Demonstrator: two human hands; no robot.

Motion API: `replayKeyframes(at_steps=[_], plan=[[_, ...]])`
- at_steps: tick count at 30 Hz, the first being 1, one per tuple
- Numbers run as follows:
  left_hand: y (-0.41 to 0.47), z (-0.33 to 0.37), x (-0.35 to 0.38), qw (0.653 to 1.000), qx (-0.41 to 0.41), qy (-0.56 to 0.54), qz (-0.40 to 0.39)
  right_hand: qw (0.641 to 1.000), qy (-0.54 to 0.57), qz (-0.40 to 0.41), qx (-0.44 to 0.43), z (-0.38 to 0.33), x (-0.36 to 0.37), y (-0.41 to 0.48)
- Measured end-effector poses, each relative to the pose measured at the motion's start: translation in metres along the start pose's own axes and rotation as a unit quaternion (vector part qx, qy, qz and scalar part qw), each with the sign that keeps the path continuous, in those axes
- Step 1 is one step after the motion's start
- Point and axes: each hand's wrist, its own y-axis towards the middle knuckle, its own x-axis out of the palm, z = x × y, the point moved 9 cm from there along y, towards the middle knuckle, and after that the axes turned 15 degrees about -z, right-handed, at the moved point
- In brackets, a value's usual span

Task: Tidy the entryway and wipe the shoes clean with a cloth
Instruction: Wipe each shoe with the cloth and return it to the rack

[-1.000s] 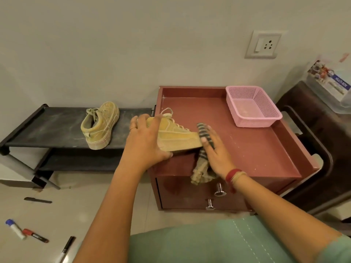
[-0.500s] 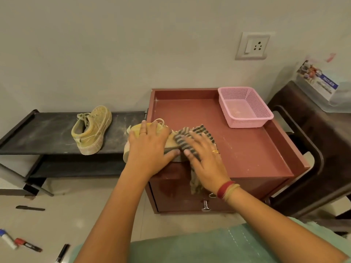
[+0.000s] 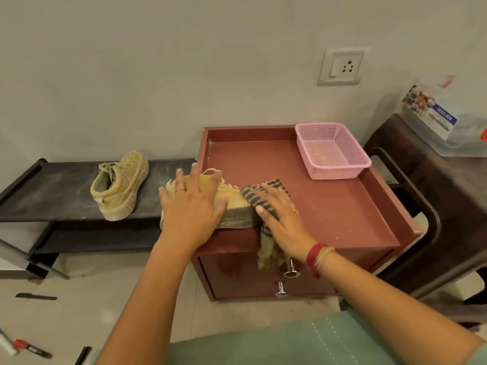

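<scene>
- The left hand [image 3: 192, 206] lies flat on a yellow shoe [image 3: 233, 197], fingers [image 3: 180, 180] straight and spread, pressing it down without gripping.
- The shoe lies on its side at the near left corner of the red worktop [image 3: 329, 206], sole facing near.
- The right hand [image 3: 282, 222] presses a striped cloth [image 3: 268, 251] against the shoe's toe with straight fingers; the thumb seems to rest on the cloth too.
- The cloth's end hangs over the near edge.
- A second shoe [image 3: 118, 188] stands on the black shoe rack [image 3: 52, 191] at left.
- A pink basket [image 3: 353, 146] sits far right.
</scene>
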Motion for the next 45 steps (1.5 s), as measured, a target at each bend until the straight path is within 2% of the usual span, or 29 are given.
replayKeyframes(at_steps=[4,6,8,9,12,14,16,19,22,23,25,26,28,30,32,35,37,39,42,45], plan=[[-0.001,0.004,0.005,1.0,0.008,0.002,-0.028,0.982,0.172,0.005,0.077,0.049,-0.019,0.006],[-0.002,0.003,0.007,0.999,0.007,0.001,-0.043,0.976,0.191,0.03,0.098,0.057,-0.033,0.002],[-0.002,0.002,0.008,0.998,0.006,-0.003,-0.059,0.971,0.207,0.102,0.061,0.041,-0.045,-0.007],[-0.002,0.002,0.008,0.998,0.007,-0.011,-0.067,0.97,0.213,0.111,0.031,0.028,-0.043,-0.011],[-0.001,0.001,0.006,0.996,0.015,-0.043,-0.081,0.991,0.118,0.057,-0.025,0.001,-0.011,-0.015],[-0.001,0.001,0.002,0.994,0.017,-0.061,-0.083,0.998,0.05,0.04,-0.015,0.009,0.001,-0.012],[0.0,0.0,-0.003,0.993,0.017,-0.085,-0.085,0.991,0.117,0.058,0.021,0.028,-0.005,-0.009],[0.0,-0.001,-0.008,0.99,0.019,-0.113,-0.079,0.962,0.241,0.086,0.092,0.049,-0.02,-0.009],[0.0,-0.002,-0.004,0.991,0.014,-0.108,-0.081,0.97,0.176,0.162,0.049,0.027,-0.034,-0.019],[0.0,-0.001,-0.002,0.994,0.009,-0.08,-0.08,0.976,0.153,0.154,0.017,0.011,-0.03,-0.021],[0.0,0.002,-0.001,0.998,0.005,-0.02,-0.055,0.993,0.069,0.085,-0.037,-0.018,-0.008,-0.022],[0.0,0.002,-0.003,0.999,0.009,-0.014,-0.036,0.998,0.009,0.052,-0.043,-0.027,0.005,-0.024],[-0.002,0.001,-0.008,0.999,0.023,-0.03,-0.005,0.996,-0.066,0.039,-0.039,-0.022,0.015,-0.023],[-0.006,0.0,-0.011,0.999,0.034,-0.038,0.018,0.997,-0.027,0.067,-0.016,-0.001,0.007,-0.018],[-0.011,0.0,-0.013,0.997,0.044,-0.042,0.045,0.992,0.093,0.083,0.032,0.023,-0.004,-0.011],[-0.014,-0.005,-0.017,0.993,0.069,-0.067,0.072,0.954,0.275,0.108,0.054,0.034,-0.02,-0.008],[-0.013,-0.014,-0.023,0.989,0.075,-0.097,0.082,0.952,0.271,0.144,0.016,0.02,-0.036,-0.011],[-0.01,-0.02,-0.022,0.991,0.069,-0.102,0.06,0.958,0.246,0.145,-0.006,0.01,-0.037,-0.011],[-0.004,-0.014,-0.013,0.999,0.038,-0.025,0.0,0.959,0.265,0.101,0.015,0.016,-0.014,-0.007],[0.002,0.006,-0.005,0.998,0.003,0.054,-0.009,0.959,0.256,0.113,0.04,0.026,-0.003,-0.008]])
